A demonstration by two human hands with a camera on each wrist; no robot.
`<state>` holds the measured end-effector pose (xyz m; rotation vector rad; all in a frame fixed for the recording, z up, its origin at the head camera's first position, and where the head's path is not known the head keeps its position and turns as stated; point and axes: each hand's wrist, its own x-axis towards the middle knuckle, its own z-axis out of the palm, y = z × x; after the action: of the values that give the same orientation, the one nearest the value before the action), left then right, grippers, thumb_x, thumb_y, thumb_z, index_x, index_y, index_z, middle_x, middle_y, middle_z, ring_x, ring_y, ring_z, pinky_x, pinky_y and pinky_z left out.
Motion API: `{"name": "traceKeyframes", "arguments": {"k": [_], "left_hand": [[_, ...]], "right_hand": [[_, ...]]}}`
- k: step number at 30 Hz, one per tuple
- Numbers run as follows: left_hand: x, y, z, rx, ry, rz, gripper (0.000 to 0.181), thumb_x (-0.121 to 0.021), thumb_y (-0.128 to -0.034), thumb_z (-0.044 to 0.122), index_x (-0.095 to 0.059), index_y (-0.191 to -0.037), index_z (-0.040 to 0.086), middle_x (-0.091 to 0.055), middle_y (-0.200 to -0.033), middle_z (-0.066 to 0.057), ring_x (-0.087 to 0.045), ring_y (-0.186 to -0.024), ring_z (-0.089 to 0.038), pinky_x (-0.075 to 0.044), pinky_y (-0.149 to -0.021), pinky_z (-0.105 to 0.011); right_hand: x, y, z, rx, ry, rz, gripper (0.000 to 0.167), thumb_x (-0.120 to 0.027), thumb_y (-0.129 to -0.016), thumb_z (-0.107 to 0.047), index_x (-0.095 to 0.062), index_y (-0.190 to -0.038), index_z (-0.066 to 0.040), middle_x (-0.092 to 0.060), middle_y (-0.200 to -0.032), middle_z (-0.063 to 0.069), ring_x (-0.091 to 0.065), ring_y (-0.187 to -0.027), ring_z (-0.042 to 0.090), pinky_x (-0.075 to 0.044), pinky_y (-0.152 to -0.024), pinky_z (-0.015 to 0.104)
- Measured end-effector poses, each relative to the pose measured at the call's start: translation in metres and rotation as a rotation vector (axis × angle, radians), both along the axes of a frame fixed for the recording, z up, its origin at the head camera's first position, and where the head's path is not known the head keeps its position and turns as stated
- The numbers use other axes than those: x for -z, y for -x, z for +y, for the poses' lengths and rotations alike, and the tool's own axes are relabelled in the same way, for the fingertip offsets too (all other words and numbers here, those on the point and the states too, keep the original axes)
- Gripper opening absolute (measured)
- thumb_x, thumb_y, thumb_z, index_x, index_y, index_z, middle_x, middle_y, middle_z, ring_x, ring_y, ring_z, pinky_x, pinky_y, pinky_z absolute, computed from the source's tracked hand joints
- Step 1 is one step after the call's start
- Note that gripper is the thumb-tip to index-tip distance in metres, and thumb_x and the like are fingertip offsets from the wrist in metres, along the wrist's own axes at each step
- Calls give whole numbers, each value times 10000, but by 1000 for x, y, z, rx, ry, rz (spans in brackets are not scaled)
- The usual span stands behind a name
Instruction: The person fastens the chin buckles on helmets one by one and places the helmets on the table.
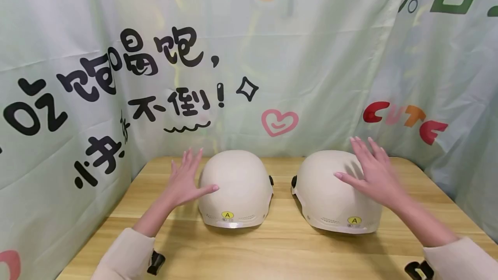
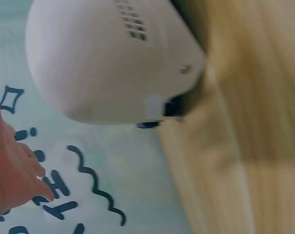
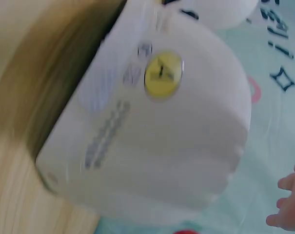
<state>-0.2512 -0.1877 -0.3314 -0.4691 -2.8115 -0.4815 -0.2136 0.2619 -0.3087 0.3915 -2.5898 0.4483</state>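
"Backdrop of pale green printed fabric (image 1: 319, 68) at twelve. Below?"

"Light-brown wooden table (image 1: 280, 256), bearing a rounded cream helmet (image 1: 239, 185) near six and its cream twin (image 1: 320, 189) at four."

"Hands?"

"Both spread, thumbs wide: left hand (image 1: 186, 182) near eight, beside the first helmet; right hand (image 1: 379, 179) at four, before its twin. Whether they touch, I cannot tell."

"Smallest?"

"Oval yellow A stickers (image 1: 227, 214), low on both."

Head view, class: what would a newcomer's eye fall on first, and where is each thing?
The pale left helmet and matching right helmet stand side by side on the wooden table. The left hand spreads at the first one's outer side, the right hand across the view of the second. Behind, bold black writing marks the pale curtain.
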Motion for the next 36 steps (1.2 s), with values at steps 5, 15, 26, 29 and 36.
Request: {"name": "traceKeyframes", "arguments": {"k": [5, 15, 26, 29, 36], "left_hand": [[15, -4, -14, 28, -21, 9, 1151, -662, -692, 641, -47, -1503, 103, -22, -1533, -241, -21, -1400, -467, 2, -1078, -680], [44, -20, -40, 60, -104, -23, 1113, -704, -704, 557, -75, -1501, 102, -147, -1526, -233, -143, -1368, -503, -94, -1079, -673], [78, -27, -45, 40, -273, -182, 1044, -722, -732, 486, -165, -1468, -2, -265, -1475, -270, -293, -1325, -477, -289, -1031, -639], [86, -26, -45, 34, -297, -252, 1043, -724, -737, 477, -153, -1473, 8, -283, -1470, -264, -300, -1327, -467, -293, -1038, -627], [96, -20, -43, 25, -342, -280, 1039, -732, -738, 456, -144, -1477, 23, -299, -1464, -260, -323, -1321, -457, -293, -1034, -633]], "right_hand": [[2, -6, -21, -97, 110, 107, 839, -730, -777, -308, -298, -1440, -27, -423, -1384, 254, -251, -1311, 458, -235, -964, 699], [20, -10, -57, -211, 172, 153, 755, -768, -723, -182, -415, -1378, -54, -522, -1307, 192, -337, -1248, 389, -337, -902, 644], [53, -16, -92, -294, 332, 155, 640, -771, -711, -86, -512, -1290, -9, -533, -1251, 177, -444, -1163, 306, -463, -841, 556], [65, -17, -101, -297, 369, 114, 620, -759, -735, -94, -512, -1300, -28, -546, -1259, 158, -478, -1150, 281, -466, -866, 527], [83, -22, -121, -286, 473, -48, 656, -727, -784, -152, -441, -1352, 8, -557, -1287, 172, -515, -1167, 325, -441, -990, 378]]}}
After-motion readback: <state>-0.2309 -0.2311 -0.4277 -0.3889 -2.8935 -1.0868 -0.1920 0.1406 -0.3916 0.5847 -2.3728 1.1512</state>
